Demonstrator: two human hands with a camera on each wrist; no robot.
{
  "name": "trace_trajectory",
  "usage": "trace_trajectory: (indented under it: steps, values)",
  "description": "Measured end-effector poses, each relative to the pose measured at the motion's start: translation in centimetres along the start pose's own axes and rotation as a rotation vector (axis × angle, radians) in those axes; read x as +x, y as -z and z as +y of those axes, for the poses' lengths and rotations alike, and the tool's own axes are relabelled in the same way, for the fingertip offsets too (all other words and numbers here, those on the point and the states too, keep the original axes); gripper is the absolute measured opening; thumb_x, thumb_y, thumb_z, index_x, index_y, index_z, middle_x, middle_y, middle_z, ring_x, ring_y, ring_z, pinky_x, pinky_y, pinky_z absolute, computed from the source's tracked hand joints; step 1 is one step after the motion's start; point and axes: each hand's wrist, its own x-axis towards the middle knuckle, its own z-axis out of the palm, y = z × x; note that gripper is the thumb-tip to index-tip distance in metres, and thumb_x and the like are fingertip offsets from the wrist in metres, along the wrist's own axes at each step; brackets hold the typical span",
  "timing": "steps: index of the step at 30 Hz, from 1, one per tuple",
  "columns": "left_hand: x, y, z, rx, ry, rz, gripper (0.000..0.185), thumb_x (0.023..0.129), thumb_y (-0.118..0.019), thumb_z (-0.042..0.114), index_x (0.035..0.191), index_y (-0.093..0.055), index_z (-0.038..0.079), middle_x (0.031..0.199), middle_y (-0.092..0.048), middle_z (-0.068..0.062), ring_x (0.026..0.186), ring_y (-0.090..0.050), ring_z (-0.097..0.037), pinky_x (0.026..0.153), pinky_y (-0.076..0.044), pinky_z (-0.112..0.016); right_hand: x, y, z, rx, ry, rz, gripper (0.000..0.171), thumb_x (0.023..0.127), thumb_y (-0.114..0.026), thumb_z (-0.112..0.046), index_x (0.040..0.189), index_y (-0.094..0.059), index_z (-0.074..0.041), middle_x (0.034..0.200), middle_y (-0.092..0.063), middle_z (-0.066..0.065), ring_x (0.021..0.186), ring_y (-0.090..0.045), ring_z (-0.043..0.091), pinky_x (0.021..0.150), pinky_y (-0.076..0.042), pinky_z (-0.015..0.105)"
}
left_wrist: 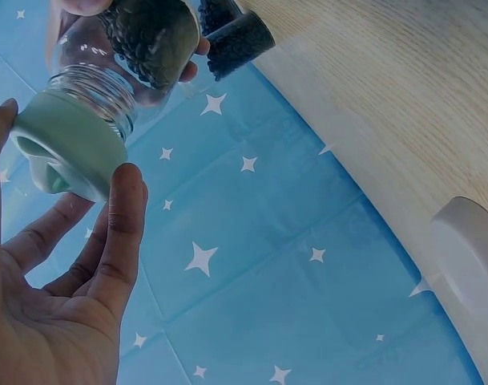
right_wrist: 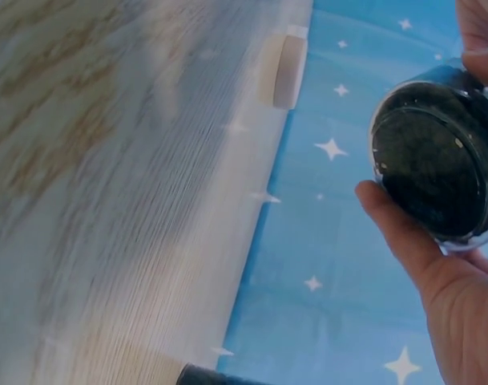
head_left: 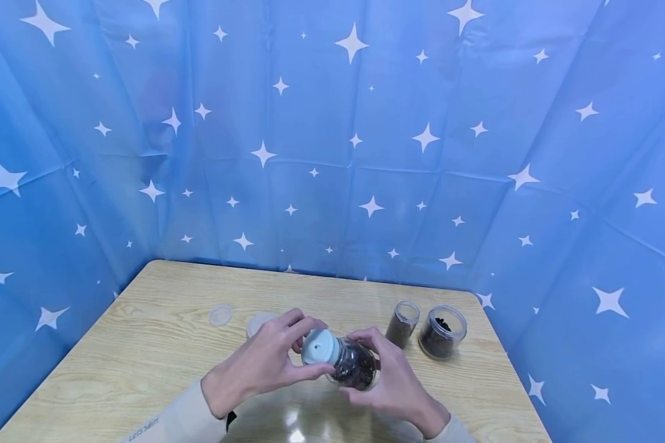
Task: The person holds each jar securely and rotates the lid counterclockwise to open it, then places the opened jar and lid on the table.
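Both hands on one jar, held above the wooden table.
Left hand fingertips pinch the pale green screw cap; right hand wraps the clear glass jar of dark contents (tilted sideways).

Clear glass jar with pale green lid held on its side above the near centre of the light wooden tabletop, lid end left. Two open clear jars of dark contents stand right of it, side by side. Two loose round lids lie behind-left.
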Motion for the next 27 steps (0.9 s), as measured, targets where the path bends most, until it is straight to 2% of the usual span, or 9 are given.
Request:
trace_trajectory:
  steps: [5, 11, 19, 27]
  values:
    - [0.0, 0.0, -0.4, 0.028, -0.009, 0.02, 0.056, 0.095, -0.099, 0.049, 0.136, -0.078, 0.017, 0.108, -0.073, 0.005, 0.083, -0.069, 0.0, 0.068, -0.054, -0.005, -0.1, 0.2, 0.3, -0.014, 0.003, 0.021, 0.09, 0.07, -0.11, -0.023, 0.147, -0.064, -0.018, 0.141, -0.076, -0.008, 0.123, -0.079, 0.012, 0.106, -0.071, 0.037]
    - [0.0, 0.2, -0.8, 0.017, 0.007, 0.021, 0.056, 0.096, -0.098, 0.045, 0.138, -0.078, 0.014, 0.109, -0.074, 0.003, 0.085, -0.07, 0.0, 0.067, -0.056, -0.006, -0.3, 0.5, 0.4, -0.015, -0.019, 0.041, 0.091, 0.068, -0.111, -0.021, 0.147, -0.065, -0.02, 0.141, -0.076, -0.009, 0.123, -0.079, 0.012, 0.108, -0.07, 0.037]
    - [-0.2, 0.7, -1.4, -0.019, 0.106, -0.008, 0.054, 0.099, -0.096, 0.044, 0.141, -0.078, 0.016, 0.112, -0.074, 0.001, 0.088, -0.071, -0.002, 0.071, -0.063, -0.014, -0.6, 1.0, 0.5, -0.011, -0.068, 0.06, 0.092, 0.067, -0.112, -0.017, 0.146, -0.064, -0.021, 0.143, -0.076, -0.008, 0.124, -0.08, 0.016, 0.109, -0.07, 0.037]
    - [-0.8, 1.2, -3.1, 0.003, 0.233, -0.025, 0.053, 0.1, -0.096, 0.043, 0.141, -0.079, 0.015, 0.113, -0.073, 0.0, 0.086, -0.068, -0.002, 0.072, -0.066, -0.021, -0.8, 1.3, 0.6, 0.012, -0.11, 0.082, 0.091, 0.069, -0.112, -0.016, 0.146, -0.063, -0.022, 0.144, -0.076, -0.008, 0.127, -0.079, 0.016, 0.11, -0.069, 0.037]
